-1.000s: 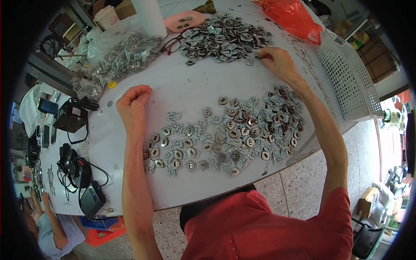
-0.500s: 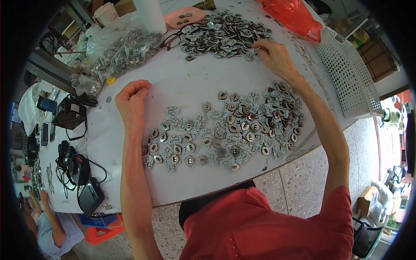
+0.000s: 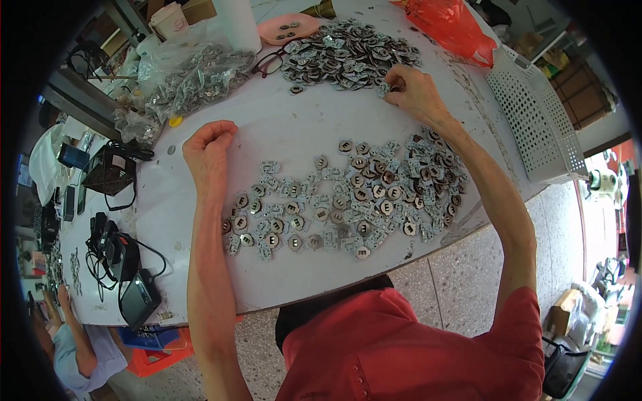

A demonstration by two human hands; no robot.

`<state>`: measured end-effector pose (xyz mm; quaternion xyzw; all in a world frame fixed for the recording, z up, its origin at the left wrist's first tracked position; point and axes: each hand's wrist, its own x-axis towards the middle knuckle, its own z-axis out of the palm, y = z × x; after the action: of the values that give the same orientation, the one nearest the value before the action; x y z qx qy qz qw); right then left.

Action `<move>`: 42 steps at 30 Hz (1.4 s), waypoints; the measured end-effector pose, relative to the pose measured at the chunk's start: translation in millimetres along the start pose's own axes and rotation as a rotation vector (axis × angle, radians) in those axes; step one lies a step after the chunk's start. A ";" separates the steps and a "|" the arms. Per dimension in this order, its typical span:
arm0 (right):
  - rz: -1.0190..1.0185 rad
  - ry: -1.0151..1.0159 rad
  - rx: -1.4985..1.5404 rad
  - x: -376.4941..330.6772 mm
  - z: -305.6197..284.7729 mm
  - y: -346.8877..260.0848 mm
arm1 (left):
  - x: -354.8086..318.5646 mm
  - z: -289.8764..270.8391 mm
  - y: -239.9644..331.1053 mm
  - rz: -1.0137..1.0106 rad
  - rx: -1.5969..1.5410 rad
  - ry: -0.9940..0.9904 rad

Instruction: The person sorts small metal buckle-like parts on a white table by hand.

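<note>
The right hand moves in, so a small part sits between its parted fingertips; the left hand stays curled closed.

Left hand, 10 o'clock: palm hidden by curled fingers. Right hand, 1 o'clock: too small to tell whether metal piece is gripped. White cylinder, 11 o'clock: top cut off. Co-worker's hand, 8 o'clock: blurred.
</note>
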<state>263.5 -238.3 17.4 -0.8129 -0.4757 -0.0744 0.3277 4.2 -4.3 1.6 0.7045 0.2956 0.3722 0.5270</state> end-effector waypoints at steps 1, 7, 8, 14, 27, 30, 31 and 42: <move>0.000 0.001 0.001 -0.6 -2.7 -3.4 | 1.3 0.2 -2.3 0.008 -0.015 -0.007; 0.216 -0.277 0.450 -17.3 -23.6 -53.7 | -0.4 -2.7 -1.1 0.020 -0.022 -0.018; 0.193 -0.329 0.559 -24.8 -21.6 -64.4 | -0.2 -3.8 -1.8 0.019 -0.009 -0.015; 0.017 -0.505 0.396 -56.8 -23.1 -110.5 | 1.0 -2.7 -3.9 -0.006 0.010 -0.013; 0.080 -0.103 -0.055 9.4 -13.6 46.9 | -1.7 -0.9 2.5 -0.001 0.005 -0.012; 0.073 -0.126 -0.070 9.9 -14.1 43.9 | -1.3 -2.2 0.0 -0.009 -0.004 -0.008; 0.071 -0.128 -0.069 10.4 -15.7 41.8 | -0.9 -2.2 -0.4 0.000 -0.018 -0.015; 0.058 -0.142 -0.244 5.2 -10.9 17.7 | -0.9 -0.2 1.2 0.013 -0.043 -0.009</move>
<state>282.8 -247.0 19.9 -0.8634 -0.4614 -0.0645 0.1938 3.6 -5.3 2.6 0.6966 0.2804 0.3788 0.5409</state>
